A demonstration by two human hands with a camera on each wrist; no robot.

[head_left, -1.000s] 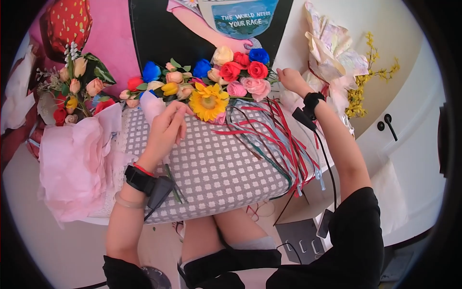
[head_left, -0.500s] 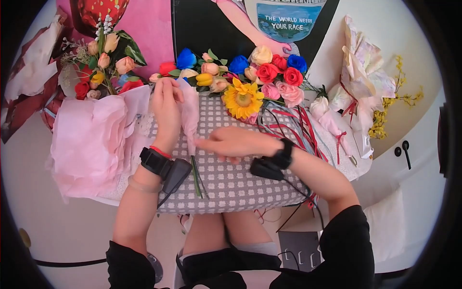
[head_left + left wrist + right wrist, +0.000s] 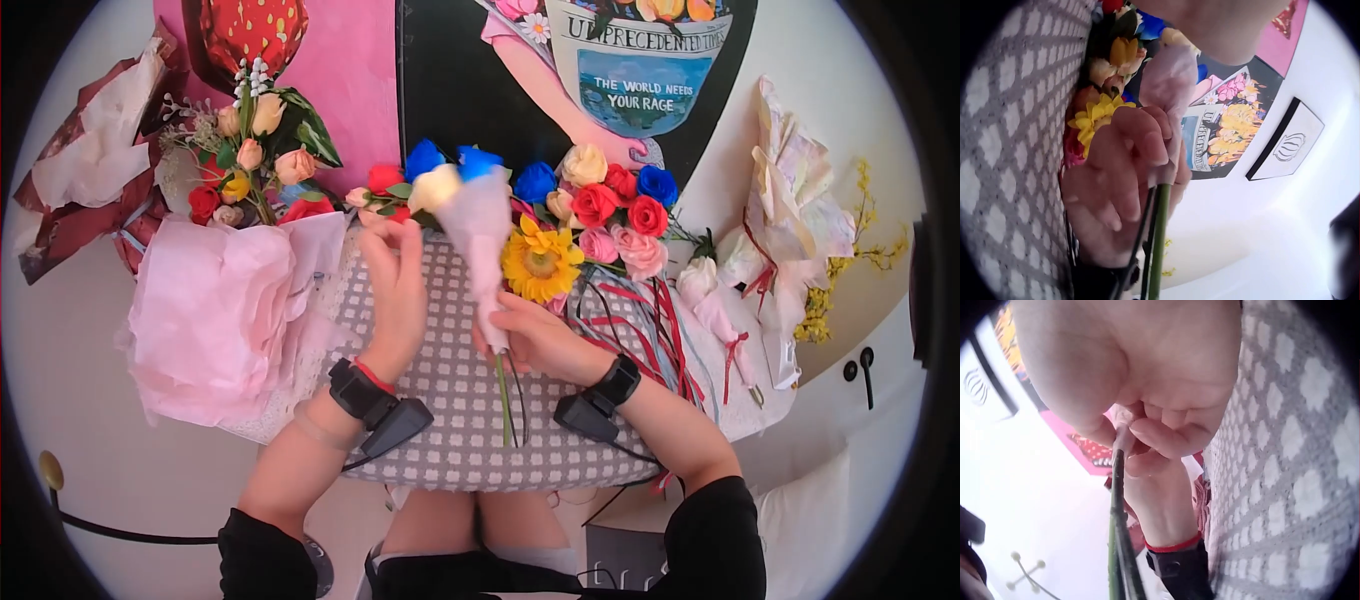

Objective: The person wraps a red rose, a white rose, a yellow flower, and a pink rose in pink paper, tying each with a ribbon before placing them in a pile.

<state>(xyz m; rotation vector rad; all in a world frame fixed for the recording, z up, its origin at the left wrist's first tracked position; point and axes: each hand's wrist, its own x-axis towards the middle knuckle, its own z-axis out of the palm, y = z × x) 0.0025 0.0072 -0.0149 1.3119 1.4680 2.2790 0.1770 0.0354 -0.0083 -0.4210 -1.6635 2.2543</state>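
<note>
In the head view the right hand (image 3: 545, 338) pinches the lower end of a pink paper-wrapped flower (image 3: 478, 235), a cream bloom at its top and green stems (image 3: 504, 410) hanging below. The left wrist view shows the right hand's fingers (image 3: 1141, 144) curled round the wrap, stems (image 3: 1159, 244) beneath. To the left of the wrapped flower, the left hand (image 3: 397, 290) is raised, holding nothing, with its fingers apart. Stems (image 3: 1119, 519) run down from the right hand (image 3: 1141, 375) in the right wrist view.
Loose roses and a sunflower (image 3: 541, 260) lie along the table's back. Pink paper sheets (image 3: 215, 320) are stacked at left. Ribbons (image 3: 650, 330) and another wrapped flower (image 3: 715, 310) lie at right. Bouquets stand on both sides, before a painted picture (image 3: 480, 110).
The right hand has come from the ribbons on the right to the wrapped flower, gripped it and lifted it. The left hand has moved off the wrap. The head view has shifted.
</note>
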